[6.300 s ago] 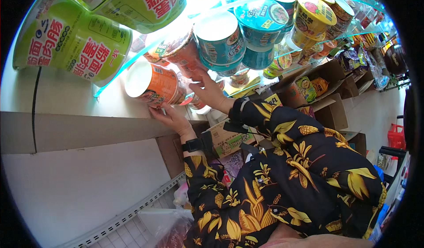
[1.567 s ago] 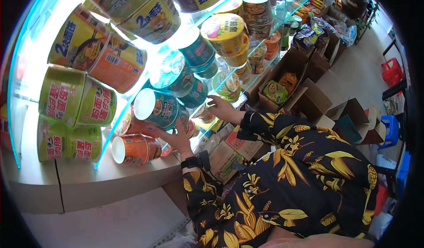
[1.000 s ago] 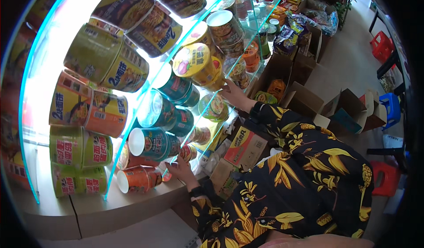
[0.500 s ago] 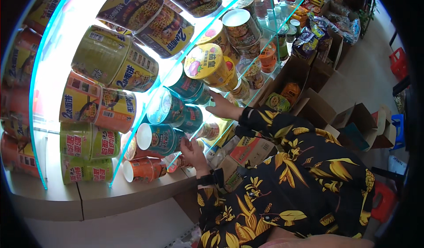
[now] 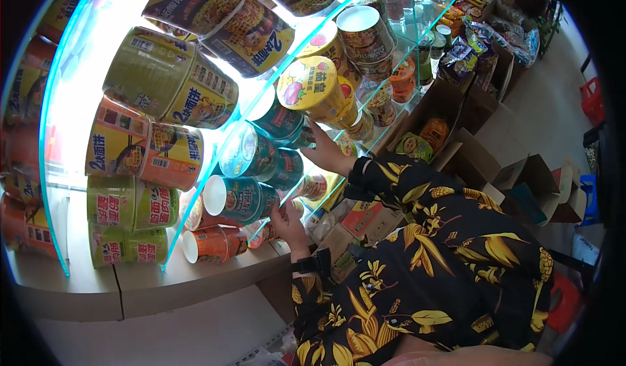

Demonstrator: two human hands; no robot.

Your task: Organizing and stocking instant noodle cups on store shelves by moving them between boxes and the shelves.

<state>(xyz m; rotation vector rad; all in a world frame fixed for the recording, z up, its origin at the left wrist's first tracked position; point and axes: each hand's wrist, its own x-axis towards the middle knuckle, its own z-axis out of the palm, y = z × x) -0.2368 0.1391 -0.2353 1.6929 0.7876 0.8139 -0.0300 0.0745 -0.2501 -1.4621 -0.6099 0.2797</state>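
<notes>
Stacked paper noodle cups fill the lit glass shelving. My left hand (image 5: 289, 225) is at the lower end of a teal noodle cup (image 5: 238, 198) with a white lid, its fingers closed against the cup's edge and partly hidden. Farther right, my right hand (image 5: 328, 149) has thumb and fingers apart beside a dark teal noodle cup (image 5: 279, 115), its fingertips close to the cup's end. Between the two lies a light teal noodle cup (image 5: 248, 151). A yellow noodle cup (image 5: 310, 89) sits just above my right hand. Below the left-hand cup is an orange noodle cup (image 5: 212, 245).
Glass shelf edges (image 5: 225, 147) run diagonally past the cups. Cartons (image 5: 373, 226) stand under my forearms, and open cardboard boxes (image 5: 466, 161) sit on the floor at right. More tall noodle cups (image 5: 186, 86) crowd the left side.
The whole view has shifted slightly. Both hands stay by the same teal cups, with the right hand a little lower against its cup. No cup has clearly been moved.
</notes>
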